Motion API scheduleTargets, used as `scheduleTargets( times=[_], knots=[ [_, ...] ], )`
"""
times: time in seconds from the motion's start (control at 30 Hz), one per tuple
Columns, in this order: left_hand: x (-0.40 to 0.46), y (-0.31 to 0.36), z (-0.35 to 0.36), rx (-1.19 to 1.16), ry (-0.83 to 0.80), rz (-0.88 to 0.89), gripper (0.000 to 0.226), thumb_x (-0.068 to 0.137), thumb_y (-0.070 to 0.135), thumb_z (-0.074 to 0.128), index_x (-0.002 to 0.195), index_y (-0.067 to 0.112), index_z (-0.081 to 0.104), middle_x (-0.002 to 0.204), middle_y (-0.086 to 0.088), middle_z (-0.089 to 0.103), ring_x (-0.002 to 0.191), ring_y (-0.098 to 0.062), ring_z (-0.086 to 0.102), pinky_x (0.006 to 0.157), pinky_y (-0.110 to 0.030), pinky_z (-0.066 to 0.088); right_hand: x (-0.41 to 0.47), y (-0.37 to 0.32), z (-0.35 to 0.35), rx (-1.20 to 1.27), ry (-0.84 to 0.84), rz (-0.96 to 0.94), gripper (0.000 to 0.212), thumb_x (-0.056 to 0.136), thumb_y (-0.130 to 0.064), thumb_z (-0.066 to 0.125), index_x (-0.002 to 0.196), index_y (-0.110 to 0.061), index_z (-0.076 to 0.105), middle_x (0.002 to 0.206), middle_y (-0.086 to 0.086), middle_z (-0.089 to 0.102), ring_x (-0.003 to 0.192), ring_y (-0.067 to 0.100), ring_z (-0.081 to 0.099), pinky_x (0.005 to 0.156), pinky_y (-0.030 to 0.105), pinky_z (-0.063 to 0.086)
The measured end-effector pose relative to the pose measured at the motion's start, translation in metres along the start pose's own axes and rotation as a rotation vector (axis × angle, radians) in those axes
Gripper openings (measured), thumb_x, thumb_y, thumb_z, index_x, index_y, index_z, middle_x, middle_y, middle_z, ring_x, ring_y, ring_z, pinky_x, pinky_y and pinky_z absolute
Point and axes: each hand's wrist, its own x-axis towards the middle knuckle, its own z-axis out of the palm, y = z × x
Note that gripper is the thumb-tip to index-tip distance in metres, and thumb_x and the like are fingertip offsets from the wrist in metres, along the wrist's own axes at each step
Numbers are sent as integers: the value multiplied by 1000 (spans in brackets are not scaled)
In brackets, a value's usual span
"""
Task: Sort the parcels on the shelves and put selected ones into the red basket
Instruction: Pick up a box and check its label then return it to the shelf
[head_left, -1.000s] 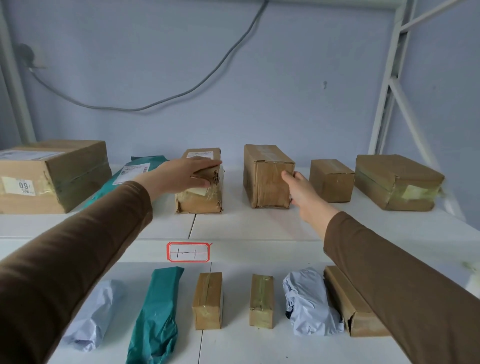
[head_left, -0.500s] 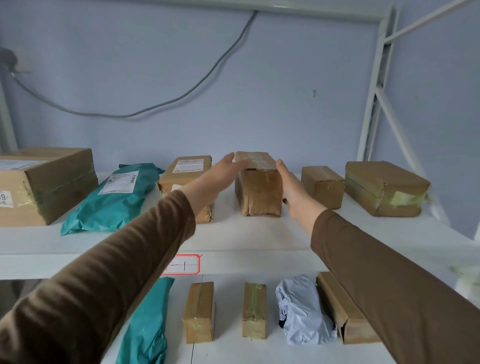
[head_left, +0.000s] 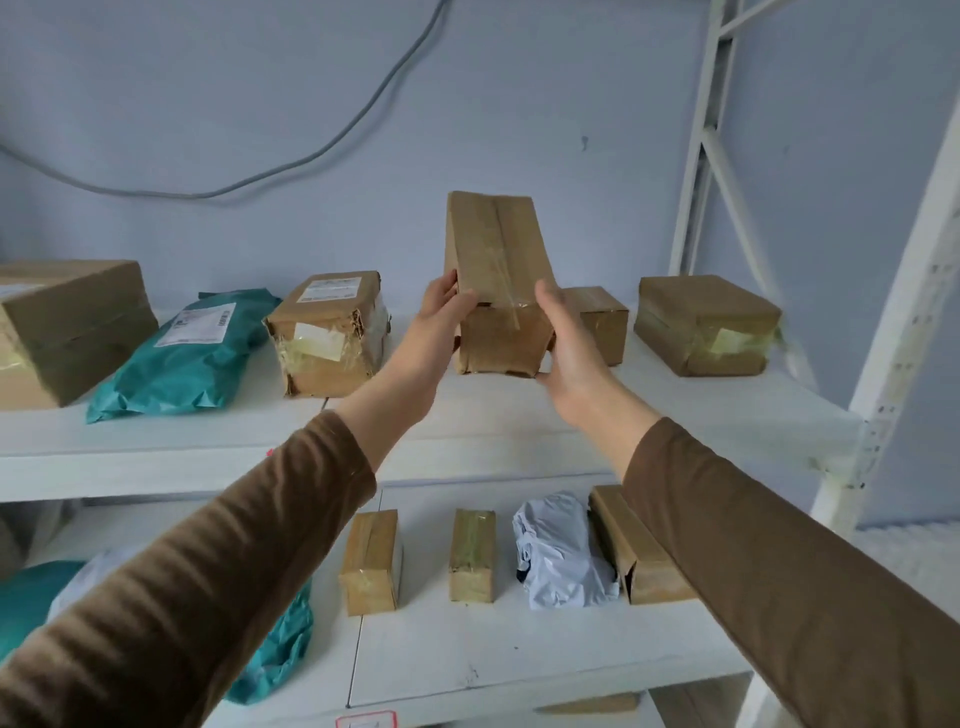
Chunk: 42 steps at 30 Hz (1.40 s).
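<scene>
A long brown cardboard parcel (head_left: 493, 270) is tilted up, its far end raised off the upper shelf (head_left: 519, 421). My left hand (head_left: 441, 322) grips its left side with the thumb on top. My right hand (head_left: 566, 343) holds its right side near the lower corner. Other parcels lie on the same shelf: a torn box with a label (head_left: 327, 332), a teal mailer bag (head_left: 192, 353), a large box (head_left: 67, 327) at far left, a small box (head_left: 597, 322) and a taped box (head_left: 706, 322) at right. The red basket is out of view.
The lower shelf (head_left: 519, 660) carries two small taped boxes (head_left: 371, 561) (head_left: 471, 556), a grey bag (head_left: 561, 551), a long box (head_left: 634, 551) and a teal bag (head_left: 280, 644). White shelf uprights (head_left: 904, 322) stand at right. A cable (head_left: 311, 150) runs along the wall.
My left hand left the torn box and both hands closed on the long parcel. They have tipped its far end up off the shelf.
</scene>
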Motion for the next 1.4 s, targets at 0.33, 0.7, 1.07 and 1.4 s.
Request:
scheduleTargets(
  times=[0.33, 0.7, 1.07, 1.4],
  knots=[
    [-176, -3, 69, 73, 32, 264, 35, 108, 17, 53, 143, 17, 53, 135, -1, 62, 110, 4, 61, 88, -11, 49, -167, 25, -79, 305, -11, -15, 49, 92, -47, 62, 134, -20, 57, 139, 7, 64, 134, 27, 56, 118, 63, 33],
    [-271, -54, 104, 30, 101, -48, 94, 80, 39, 87, 155, 43, 31, 154, 10, 44, 138, -13, 50, 117, -44, 43, -285, 76, -156, 693, -84, 332, 72, 97, -66, 42, 152, -21, 52, 153, 18, 53, 147, 36, 42, 114, 67, 33],
    [-305, -85, 113, 94, 12, 12, 78, 92, 10, 71, 151, 45, 33, 143, 8, 52, 131, -15, 54, 102, -39, 56, -309, 101, -192, 654, -180, 400, 55, 96, -47, 55, 140, -15, 59, 144, 15, 61, 134, 34, 53, 114, 67, 32],
    [-314, -124, 110, 375, -128, 166, 101, 87, 39, 80, 157, 38, 8, 157, 37, 23, 150, 10, 24, 122, -32, 34, -304, 116, -204, 554, 8, 348, 13, 82, -11, 74, 95, -12, 74, 86, 5, 61, 83, 18, 54, 77, 31, 54]
  ],
)
